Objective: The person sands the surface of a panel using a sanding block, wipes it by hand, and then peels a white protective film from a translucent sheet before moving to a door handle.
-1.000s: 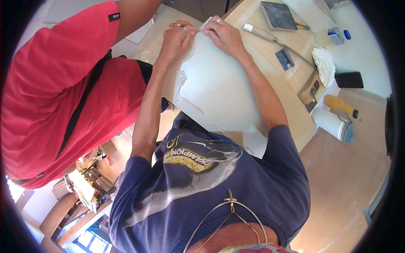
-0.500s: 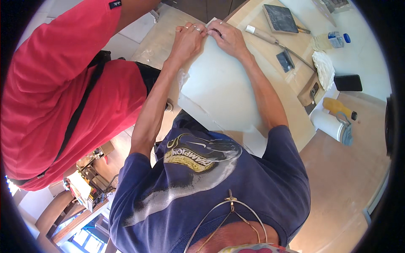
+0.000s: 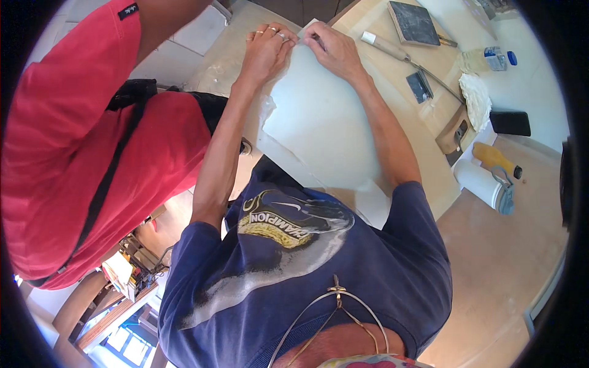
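Observation:
A large white sheet [image 3: 325, 116] lies on the worktable in front of me, its pointed corner at the far end. Thin, crinkled translucent film [image 3: 268, 109] shows along its left edge. At that far corner, my left hand [image 3: 268, 54] is closed, fingers curled in and fingertips at the sheet's edge; what they pinch is too small to make out. Just to its right, my right hand [image 3: 335, 54] pinches the corner between thumb and bent fingers. A small gap separates the hands.
A person in red [image 3: 104, 178] stands close on my left. On the right lie a dark notebook [image 3: 412, 24], a long-handled tool [image 3: 392, 48], a dark flat block [image 3: 419, 88], a wooden hand plane [image 3: 453, 134], white cloth [image 3: 475, 101], a phone [image 3: 510, 123], a white bottle [image 3: 481, 186] and a yellow bottle [image 3: 496, 161].
My hands have drawn slightly apart at the sheet's far corner, the left one moving left and a little farther away. The person in red has shifted left.

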